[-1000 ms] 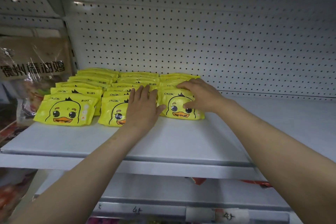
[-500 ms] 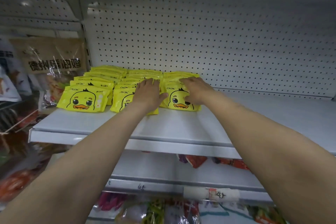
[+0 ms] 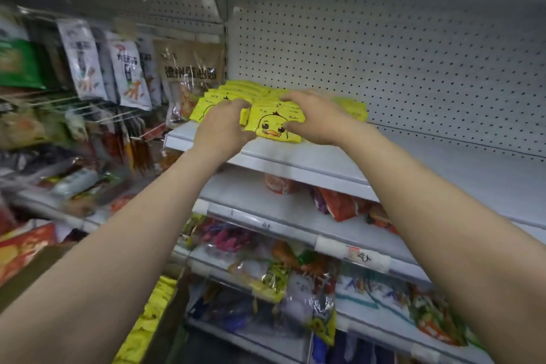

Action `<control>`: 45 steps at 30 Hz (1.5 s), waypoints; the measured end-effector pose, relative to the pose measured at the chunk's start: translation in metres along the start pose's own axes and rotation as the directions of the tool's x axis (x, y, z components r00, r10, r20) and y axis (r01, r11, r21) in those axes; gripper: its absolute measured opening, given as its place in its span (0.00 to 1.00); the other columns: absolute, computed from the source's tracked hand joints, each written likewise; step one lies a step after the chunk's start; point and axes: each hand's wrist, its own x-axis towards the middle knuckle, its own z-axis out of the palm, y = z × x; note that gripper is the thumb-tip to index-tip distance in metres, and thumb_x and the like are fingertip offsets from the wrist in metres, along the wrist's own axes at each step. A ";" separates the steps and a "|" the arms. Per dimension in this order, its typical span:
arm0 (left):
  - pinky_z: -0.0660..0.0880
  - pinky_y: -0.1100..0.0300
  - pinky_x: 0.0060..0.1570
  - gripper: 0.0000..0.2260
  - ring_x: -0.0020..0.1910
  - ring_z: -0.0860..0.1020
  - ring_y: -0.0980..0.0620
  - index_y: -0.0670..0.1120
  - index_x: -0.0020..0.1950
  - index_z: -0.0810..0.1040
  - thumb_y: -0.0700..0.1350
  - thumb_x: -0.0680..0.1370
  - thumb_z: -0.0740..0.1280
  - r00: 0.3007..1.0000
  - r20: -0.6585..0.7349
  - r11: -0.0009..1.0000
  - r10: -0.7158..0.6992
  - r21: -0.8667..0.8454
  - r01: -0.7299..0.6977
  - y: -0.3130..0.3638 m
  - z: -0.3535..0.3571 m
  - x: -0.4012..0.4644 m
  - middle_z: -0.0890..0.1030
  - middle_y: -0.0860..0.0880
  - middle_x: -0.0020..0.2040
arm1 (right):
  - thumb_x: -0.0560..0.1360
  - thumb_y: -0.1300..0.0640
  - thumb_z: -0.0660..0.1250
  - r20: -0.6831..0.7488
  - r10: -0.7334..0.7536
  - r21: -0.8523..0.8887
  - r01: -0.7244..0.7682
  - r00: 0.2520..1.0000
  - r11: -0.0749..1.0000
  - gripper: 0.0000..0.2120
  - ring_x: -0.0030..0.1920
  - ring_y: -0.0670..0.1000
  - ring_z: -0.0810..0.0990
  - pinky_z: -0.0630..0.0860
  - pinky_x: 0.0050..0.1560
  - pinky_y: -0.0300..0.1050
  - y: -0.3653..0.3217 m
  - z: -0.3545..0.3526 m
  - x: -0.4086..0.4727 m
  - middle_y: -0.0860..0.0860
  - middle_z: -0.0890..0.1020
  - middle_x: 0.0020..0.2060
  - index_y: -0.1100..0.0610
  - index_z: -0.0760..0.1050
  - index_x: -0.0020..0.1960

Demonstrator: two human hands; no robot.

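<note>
Rows of yellow duck-print packs [image 3: 236,90] lie flat at the left end of a white shelf [image 3: 295,157]. The front pack [image 3: 273,127], showing its duck face, sits between my two hands. My left hand [image 3: 223,124] curls over the packs on its left side, thumb against the pack's left edge. From the right, my right hand [image 3: 317,118] takes hold of it, fingers spread over the top of the stack and thumb on the pack's face. Packs under both hands are hidden.
A white pegboard [image 3: 384,53] backs the shelf, whose right part is bare. Hanging snack bags [image 3: 130,74] and a brown bag [image 3: 189,68] crowd the left. Lower shelves hold red snack packs [image 3: 339,204] and mixed bags [image 3: 266,275]. The left side is blurred.
The view has pulled back and swung left, showing lower shelves. My hands went from lying on the rows to curling round the front pack between them.
</note>
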 end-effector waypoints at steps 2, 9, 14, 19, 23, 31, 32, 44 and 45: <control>0.70 0.51 0.60 0.27 0.62 0.73 0.42 0.47 0.68 0.72 0.49 0.70 0.74 1.000 -0.029 0.999 0.004 0.037 -0.003 -0.014 -0.023 -0.030 0.76 0.44 0.63 | 0.76 0.46 0.68 -0.026 -0.043 0.043 0.045 0.999 0.998 0.28 0.73 0.55 0.64 0.64 0.72 0.53 -0.029 0.006 -0.012 0.51 0.69 0.73 0.48 0.66 0.73; 0.70 0.49 0.57 0.21 0.60 0.73 0.41 0.48 0.66 0.72 0.51 0.74 0.69 0.990 -0.130 0.986 -0.059 0.150 0.078 -0.072 -0.079 -0.104 0.77 0.43 0.60 | 0.76 0.44 0.67 -0.050 -0.127 0.165 0.133 0.991 0.977 0.27 0.71 0.55 0.67 0.68 0.68 0.55 -0.118 0.035 -0.031 0.52 0.70 0.70 0.48 0.66 0.73; 0.72 0.49 0.56 0.21 0.60 0.73 0.42 0.49 0.68 0.70 0.52 0.76 0.67 0.987 -0.114 0.968 -0.110 0.212 0.132 -0.128 -0.096 -0.126 0.76 0.45 0.61 | 0.77 0.44 0.66 -0.002 -0.169 0.199 0.166 0.986 0.966 0.26 0.71 0.54 0.66 0.68 0.67 0.52 -0.175 0.068 -0.011 0.52 0.69 0.71 0.48 0.65 0.72; 0.72 0.46 0.58 0.22 0.60 0.73 0.42 0.49 0.68 0.70 0.52 0.76 0.67 0.984 -0.094 0.962 -0.151 0.215 0.168 -0.212 -0.103 -0.121 0.75 0.44 0.62 | 0.76 0.43 0.66 0.076 -0.190 0.209 0.170 0.979 0.963 0.26 0.70 0.54 0.68 0.70 0.66 0.53 -0.232 0.120 0.045 0.51 0.71 0.69 0.47 0.65 0.72; 0.74 0.47 0.55 0.22 0.59 0.74 0.41 0.47 0.67 0.71 0.52 0.75 0.68 0.984 -0.030 0.953 -0.173 0.247 0.175 -0.297 -0.091 -0.107 0.76 0.44 0.60 | 0.77 0.43 0.65 0.191 -0.157 0.210 0.116 0.969 0.971 0.27 0.69 0.54 0.69 0.71 0.64 0.52 -0.276 0.178 0.098 0.51 0.69 0.70 0.47 0.63 0.74; 0.73 0.45 0.54 0.19 0.58 0.74 0.36 0.43 0.65 0.72 0.49 0.76 0.66 0.918 0.290 0.955 -0.272 0.201 0.219 -0.427 -0.022 -0.104 0.77 0.38 0.58 | 0.77 0.47 0.66 0.483 -0.021 0.193 -0.083 0.876 0.978 0.26 0.68 0.59 0.70 0.72 0.61 0.51 -0.313 0.322 0.144 0.55 0.71 0.68 0.51 0.65 0.73; 0.73 0.45 0.55 0.21 0.58 0.74 0.36 0.44 0.66 0.71 0.50 0.76 0.67 0.896 0.342 0.955 -0.282 0.189 0.229 -0.436 -0.008 -0.108 0.77 0.38 0.58 | 0.77 0.47 0.67 0.520 0.000 0.180 -0.109 0.854 0.978 0.26 0.67 0.59 0.71 0.73 0.61 0.51 -0.312 0.341 0.141 0.56 0.72 0.67 0.52 0.66 0.72; 0.71 0.51 0.57 0.25 0.63 0.73 0.40 0.46 0.68 0.72 0.52 0.74 0.72 0.510 0.757 0.816 -0.408 0.052 0.576 -0.507 0.160 -0.233 0.78 0.40 0.61 | 0.75 0.47 0.70 0.866 0.113 0.094 -0.381 0.486 0.920 0.27 0.66 0.59 0.73 0.71 0.63 0.49 -0.285 0.535 0.046 0.58 0.74 0.67 0.57 0.70 0.70; 0.71 0.52 0.58 0.25 0.63 0.74 0.41 0.46 0.68 0.73 0.52 0.74 0.72 0.496 0.768 0.802 -0.406 0.039 0.596 -0.509 0.172 -0.241 0.78 0.40 0.62 | 0.75 0.48 0.70 0.870 0.126 0.089 -0.404 0.476 0.910 0.27 0.67 0.59 0.73 0.71 0.63 0.49 -0.284 0.545 0.040 0.59 0.74 0.67 0.58 0.70 0.70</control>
